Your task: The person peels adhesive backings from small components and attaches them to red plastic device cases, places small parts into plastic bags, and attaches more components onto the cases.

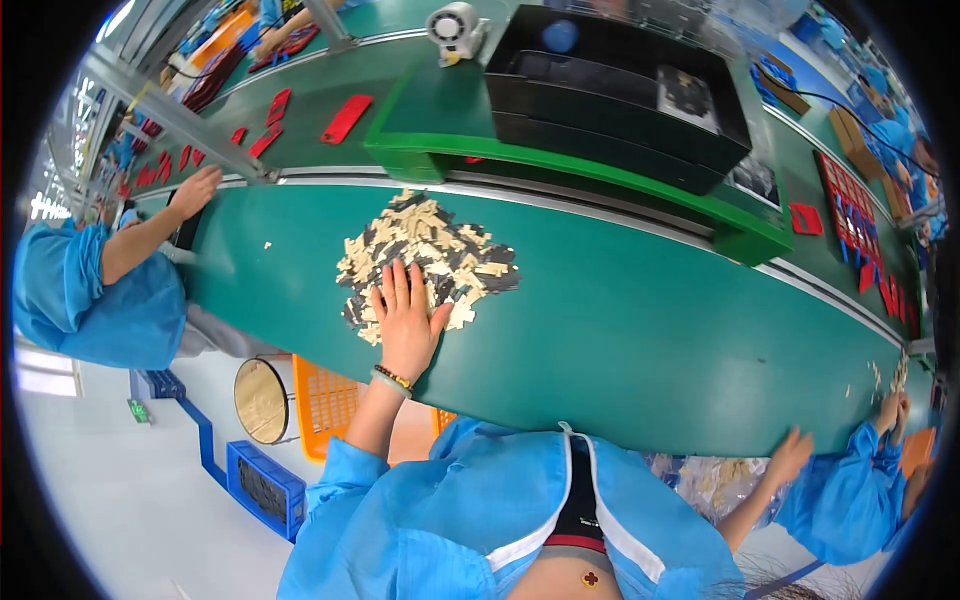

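Left hand: grip spread on cream-and-black piece pile; light, even pressure should limit scatter. Right hand: grip, cannot tell.

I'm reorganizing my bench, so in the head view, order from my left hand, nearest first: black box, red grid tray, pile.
1. Pile, at your left hand.
2. Black box, ahead, rightward.
3. Red grid tray, far right.

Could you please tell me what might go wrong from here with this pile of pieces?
The left hand is spread on the loose pile of pieces, so a push might scatter some. The bracelets on that wrist could snag a piece. The small stray bit left of the pile might be overlooked.
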The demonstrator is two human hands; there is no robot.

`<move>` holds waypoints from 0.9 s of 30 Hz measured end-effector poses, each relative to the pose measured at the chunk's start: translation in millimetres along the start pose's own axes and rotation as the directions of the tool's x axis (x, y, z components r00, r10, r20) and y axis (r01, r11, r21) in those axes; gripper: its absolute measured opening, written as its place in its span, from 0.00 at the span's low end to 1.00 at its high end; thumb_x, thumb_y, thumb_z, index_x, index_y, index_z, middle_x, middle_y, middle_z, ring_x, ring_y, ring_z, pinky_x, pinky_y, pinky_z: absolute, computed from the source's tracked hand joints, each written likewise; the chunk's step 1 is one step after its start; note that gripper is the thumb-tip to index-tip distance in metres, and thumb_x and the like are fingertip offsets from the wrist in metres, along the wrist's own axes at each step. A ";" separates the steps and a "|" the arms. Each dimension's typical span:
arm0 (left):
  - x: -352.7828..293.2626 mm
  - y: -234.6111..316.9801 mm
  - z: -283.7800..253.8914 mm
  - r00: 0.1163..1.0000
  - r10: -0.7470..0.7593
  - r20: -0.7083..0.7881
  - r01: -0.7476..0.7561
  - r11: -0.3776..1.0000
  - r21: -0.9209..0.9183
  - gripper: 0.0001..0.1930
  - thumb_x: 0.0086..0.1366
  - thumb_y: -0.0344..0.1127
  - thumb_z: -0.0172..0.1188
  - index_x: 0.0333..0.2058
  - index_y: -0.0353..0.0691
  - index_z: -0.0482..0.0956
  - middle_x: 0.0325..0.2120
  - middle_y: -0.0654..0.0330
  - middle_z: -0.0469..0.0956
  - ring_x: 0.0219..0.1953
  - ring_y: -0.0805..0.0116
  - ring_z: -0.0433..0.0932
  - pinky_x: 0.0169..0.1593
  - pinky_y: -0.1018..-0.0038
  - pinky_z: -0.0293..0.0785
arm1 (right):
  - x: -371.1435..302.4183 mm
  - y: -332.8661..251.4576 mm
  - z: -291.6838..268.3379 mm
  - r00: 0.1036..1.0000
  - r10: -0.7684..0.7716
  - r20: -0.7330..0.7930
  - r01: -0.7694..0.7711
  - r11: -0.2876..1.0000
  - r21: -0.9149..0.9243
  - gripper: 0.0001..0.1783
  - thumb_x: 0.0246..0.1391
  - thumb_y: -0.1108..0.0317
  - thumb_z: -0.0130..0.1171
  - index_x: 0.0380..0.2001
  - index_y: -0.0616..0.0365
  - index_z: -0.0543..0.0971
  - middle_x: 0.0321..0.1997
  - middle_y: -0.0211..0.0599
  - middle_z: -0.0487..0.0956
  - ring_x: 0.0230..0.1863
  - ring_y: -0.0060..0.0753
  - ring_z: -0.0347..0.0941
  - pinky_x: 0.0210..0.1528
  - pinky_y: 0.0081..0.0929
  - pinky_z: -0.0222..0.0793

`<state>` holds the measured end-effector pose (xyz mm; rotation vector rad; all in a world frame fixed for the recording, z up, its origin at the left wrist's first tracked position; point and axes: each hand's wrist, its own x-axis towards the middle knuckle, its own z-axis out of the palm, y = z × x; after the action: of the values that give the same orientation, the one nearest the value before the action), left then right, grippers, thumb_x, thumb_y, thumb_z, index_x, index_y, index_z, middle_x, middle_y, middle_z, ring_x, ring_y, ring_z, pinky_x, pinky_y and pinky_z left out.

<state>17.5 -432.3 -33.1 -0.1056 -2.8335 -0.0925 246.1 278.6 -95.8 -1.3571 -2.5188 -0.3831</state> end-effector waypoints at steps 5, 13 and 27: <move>27.4 -1.5 6.8 0.999 0.032 -0.032 -0.033 0.999 -0.027 0.38 0.58 0.45 0.61 0.62 0.32 0.57 0.63 0.44 0.55 0.66 0.46 0.52 0.66 0.52 0.44 | -41.6 3.4 -48.8 0.960 0.074 -0.270 -0.111 0.986 -0.127 0.30 0.58 0.50 0.51 0.58 0.58 0.68 0.61 0.52 0.66 0.59 0.54 0.62 0.59 0.43 0.59; 37.5 -29.4 15.2 0.989 -0.014 -0.147 -0.044 0.923 -0.383 0.07 0.59 0.23 0.54 0.36 0.29 0.78 0.38 0.45 0.77 0.41 0.49 0.75 0.47 0.64 0.71 | 41.8 -153.2 -58.4 0.869 -0.484 -0.099 0.470 0.750 0.465 0.29 0.53 0.61 0.57 0.57 0.58 0.66 0.65 0.49 0.60 0.67 0.50 0.54 0.67 0.44 0.49; 62.7 5.3 5.2 0.879 -0.454 -0.147 0.101 0.478 -0.872 0.11 0.69 0.33 0.48 0.44 0.33 0.73 0.38 0.60 0.75 0.41 0.72 0.70 0.47 0.74 0.68 | 431.4 -55.4 193.7 0.877 -0.202 -0.436 0.342 0.900 0.271 0.29 0.53 0.60 0.52 0.58 0.62 0.67 0.60 0.49 0.67 0.61 0.48 0.62 0.62 0.39 0.57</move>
<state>-43.2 -422.7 -18.8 0.1727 -2.1193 -1.4337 -49.2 650.1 -134.6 -0.7027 -2.2925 -0.2294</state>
